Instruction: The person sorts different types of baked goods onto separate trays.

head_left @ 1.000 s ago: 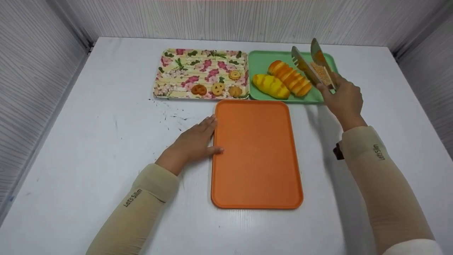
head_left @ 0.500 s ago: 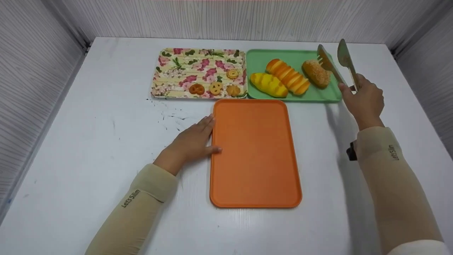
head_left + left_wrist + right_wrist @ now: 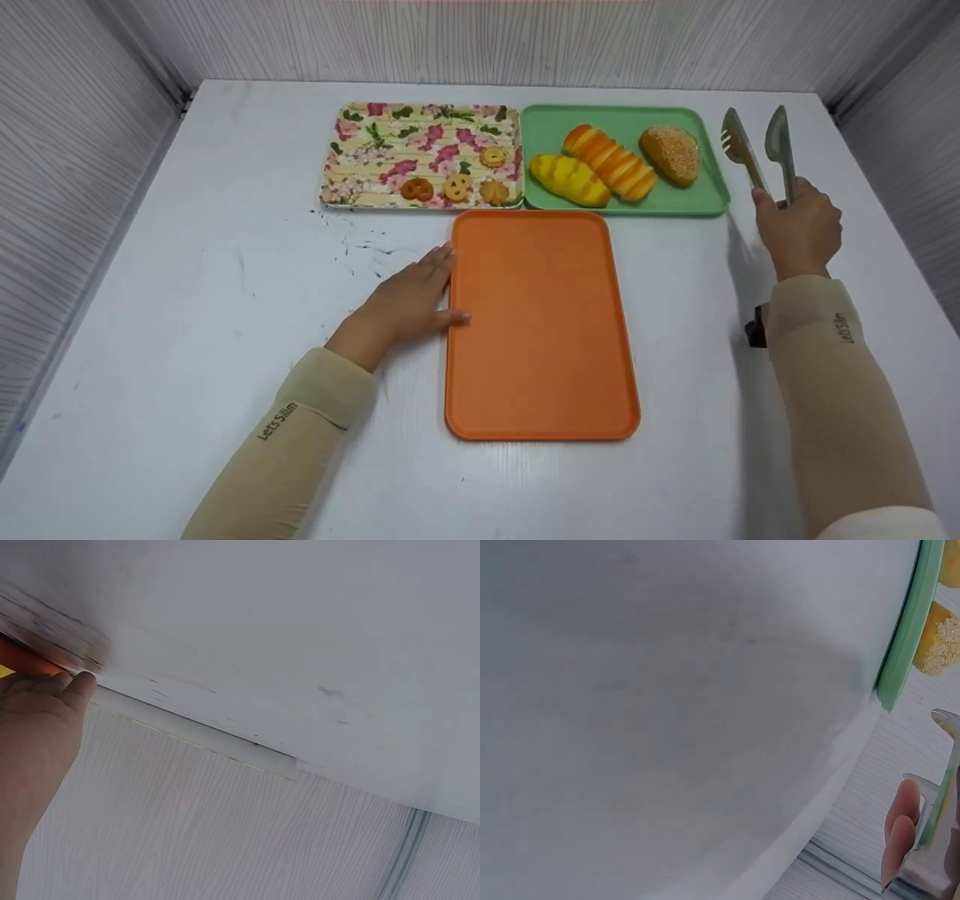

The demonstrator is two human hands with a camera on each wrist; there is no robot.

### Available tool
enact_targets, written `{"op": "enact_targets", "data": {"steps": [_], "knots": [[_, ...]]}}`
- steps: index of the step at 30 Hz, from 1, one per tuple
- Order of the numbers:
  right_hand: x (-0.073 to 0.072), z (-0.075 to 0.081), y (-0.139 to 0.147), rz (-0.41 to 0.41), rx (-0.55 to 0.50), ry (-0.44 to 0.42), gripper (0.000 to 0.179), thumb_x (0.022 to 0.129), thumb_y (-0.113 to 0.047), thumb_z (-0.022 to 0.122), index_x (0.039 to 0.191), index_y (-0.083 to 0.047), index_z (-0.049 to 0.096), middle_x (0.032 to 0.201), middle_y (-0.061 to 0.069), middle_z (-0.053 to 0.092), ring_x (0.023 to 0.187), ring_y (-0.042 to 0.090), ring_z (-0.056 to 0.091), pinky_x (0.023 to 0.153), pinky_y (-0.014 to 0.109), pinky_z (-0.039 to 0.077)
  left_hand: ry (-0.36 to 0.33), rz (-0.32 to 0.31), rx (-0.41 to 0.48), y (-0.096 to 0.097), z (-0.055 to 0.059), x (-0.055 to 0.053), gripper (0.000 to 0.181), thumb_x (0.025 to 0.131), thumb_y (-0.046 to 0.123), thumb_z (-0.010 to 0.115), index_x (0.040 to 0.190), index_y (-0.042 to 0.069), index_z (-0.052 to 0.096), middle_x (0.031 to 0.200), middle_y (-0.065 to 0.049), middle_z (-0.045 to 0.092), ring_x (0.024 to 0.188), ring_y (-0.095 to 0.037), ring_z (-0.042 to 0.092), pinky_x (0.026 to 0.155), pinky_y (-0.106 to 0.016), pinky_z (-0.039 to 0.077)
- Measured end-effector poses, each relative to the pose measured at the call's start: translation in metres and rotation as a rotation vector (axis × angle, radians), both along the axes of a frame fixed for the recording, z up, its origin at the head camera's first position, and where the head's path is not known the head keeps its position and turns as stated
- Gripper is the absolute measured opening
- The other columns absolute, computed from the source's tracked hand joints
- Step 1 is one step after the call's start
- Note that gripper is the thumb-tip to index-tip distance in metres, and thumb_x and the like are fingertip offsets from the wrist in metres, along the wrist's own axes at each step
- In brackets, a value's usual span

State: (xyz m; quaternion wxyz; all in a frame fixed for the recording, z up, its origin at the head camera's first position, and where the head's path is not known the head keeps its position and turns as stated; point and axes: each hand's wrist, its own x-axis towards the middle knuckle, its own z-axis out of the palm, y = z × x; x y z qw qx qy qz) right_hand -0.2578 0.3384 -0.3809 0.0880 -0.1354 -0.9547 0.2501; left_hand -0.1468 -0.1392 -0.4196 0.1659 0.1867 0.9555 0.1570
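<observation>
My right hand (image 3: 801,229) grips metal serving tongs (image 3: 781,146) to the right of the green tray (image 3: 709,199). The tongs' two arms stand spread, with nothing between their ends. On the green tray lie a yellow bread roll (image 3: 570,180), a ridged orange-brown loaf (image 3: 611,163) and a seeded bun (image 3: 671,155). My left hand (image 3: 405,300) rests along the left edge of an orange tray (image 3: 544,322), fingers fairly straight and thumb over the rim. Only part of the tongs shows in the right wrist view, at the lower right.
A flowered tray (image 3: 420,139) with several small cookies (image 3: 457,187) stands left of the green tray, both behind the orange one. Dark scuffs mark the white table (image 3: 187,300). Grooved wall panels (image 3: 450,41) enclose the back and sides.
My right hand has carried the tongs rightward from above the green tray to beyond its right edge, uncovering the seeded bun. My left hand stays on the orange tray.
</observation>
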Motion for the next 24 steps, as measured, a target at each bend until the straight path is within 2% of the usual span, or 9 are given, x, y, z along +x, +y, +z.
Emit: {"op": "enact_targets", "data": {"steps": [7, 14, 24], "knots": [[0.006, -0.004, 0.009, -0.048, 0.010, -0.037, 0.067, 0.094, -0.053, 0.045, 0.112, 0.010, 0.056, 0.105, 0.032, 0.060, 0.090, 0.045, 0.057, 0.072, 0.057, 0.043, 0.003, -0.003, 0.003, 0.001, -0.001, 0.000, 0.094, 0.089, 0.061, 0.050, 0.153, 0.006, 0.009, 0.159, -0.004, 0.002, 0.144, -0.019, 0.004, 0.114, -0.040, 0.014], [0.004, -0.006, 0.014, -0.047, 0.000, -0.118, 0.077, 0.093, -0.057, 0.043, 0.119, 0.014, 0.052, 0.113, 0.036, 0.056, 0.099, 0.052, 0.054, 0.076, 0.061, 0.044, -0.005, -0.005, -0.016, 0.001, 0.000, 0.000, 0.094, 0.090, 0.062, 0.048, 0.153, 0.007, 0.006, 0.159, -0.001, -0.002, 0.144, -0.018, 0.002, 0.115, -0.039, 0.014], [0.003, -0.006, 0.012, -0.023, 0.004, -0.180, 0.080, 0.092, -0.057, 0.043, 0.126, 0.015, 0.049, 0.116, 0.037, 0.054, 0.099, 0.051, 0.054, 0.076, 0.059, 0.045, -0.020, 0.001, -0.021, 0.001, 0.002, 0.000, 0.095, 0.089, 0.063, 0.048, 0.153, 0.007, 0.006, 0.159, -0.003, -0.002, 0.144, -0.019, 0.003, 0.114, -0.041, 0.015]]}}
